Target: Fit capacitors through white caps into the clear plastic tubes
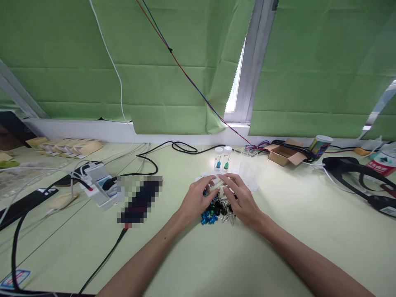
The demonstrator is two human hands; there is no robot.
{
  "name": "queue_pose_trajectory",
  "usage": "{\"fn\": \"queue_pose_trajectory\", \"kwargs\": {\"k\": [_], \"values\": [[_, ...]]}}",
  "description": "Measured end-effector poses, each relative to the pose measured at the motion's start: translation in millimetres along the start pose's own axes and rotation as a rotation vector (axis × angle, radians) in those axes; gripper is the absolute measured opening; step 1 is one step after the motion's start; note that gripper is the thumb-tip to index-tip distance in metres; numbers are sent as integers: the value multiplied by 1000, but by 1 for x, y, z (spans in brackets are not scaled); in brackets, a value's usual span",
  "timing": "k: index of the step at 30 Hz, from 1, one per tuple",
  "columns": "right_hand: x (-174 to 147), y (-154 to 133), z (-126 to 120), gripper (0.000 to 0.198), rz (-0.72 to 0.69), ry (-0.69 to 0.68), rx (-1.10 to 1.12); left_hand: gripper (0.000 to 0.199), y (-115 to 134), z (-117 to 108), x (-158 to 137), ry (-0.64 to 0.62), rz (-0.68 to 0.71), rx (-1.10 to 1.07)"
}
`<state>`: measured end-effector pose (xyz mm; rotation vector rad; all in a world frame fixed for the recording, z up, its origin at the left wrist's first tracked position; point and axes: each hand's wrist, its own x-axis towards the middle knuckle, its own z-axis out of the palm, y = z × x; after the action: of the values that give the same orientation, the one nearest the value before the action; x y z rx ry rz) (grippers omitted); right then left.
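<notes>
A small clear vial (215, 186) is tilted between my hands, above a pile of parts. My left hand (197, 197) has its fingers closed around the vial's lower side. The fingertips of my right hand (243, 199) press at its upper end, where a white cap seems to be; the fingers partly hide it. Beneath lie loose dispensing needles with blue hubs (208, 217) and black hubs (221, 207), thin metal tips jutting out. Two capped vials stand upright behind my hands, one with a blue needle (218, 164), the other with a green needle (226, 165). Several clear empty vials (247, 168) sit behind my right hand.
To the left are a white power strip (100, 187), black cables (148, 156) and a pixelated dark object (140, 202). An open cardboard box (284, 154), a canister (320, 144) and a black headset-like object (359, 177) stand at the right. Green blinds (185, 90) hang behind.
</notes>
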<state>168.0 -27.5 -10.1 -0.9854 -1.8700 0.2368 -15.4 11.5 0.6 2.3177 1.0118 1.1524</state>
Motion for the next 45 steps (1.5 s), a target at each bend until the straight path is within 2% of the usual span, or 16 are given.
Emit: {"fn": "queue_pose_trajectory", "kwargs": {"k": [9,21,32,45], "values": [[-1,2,0,39,-4,2,-7,34,0,1,0,24,11,17],[-2,5,3,38,16,64,15,37,0,2,-1,-38,23,84],[-2,8,4,36,43,123,57,39,13,-2,-3,-90,-1,-44],[-2,7,4,33,71,138,52,34,12,3,-4,-67,45,-13]]}}
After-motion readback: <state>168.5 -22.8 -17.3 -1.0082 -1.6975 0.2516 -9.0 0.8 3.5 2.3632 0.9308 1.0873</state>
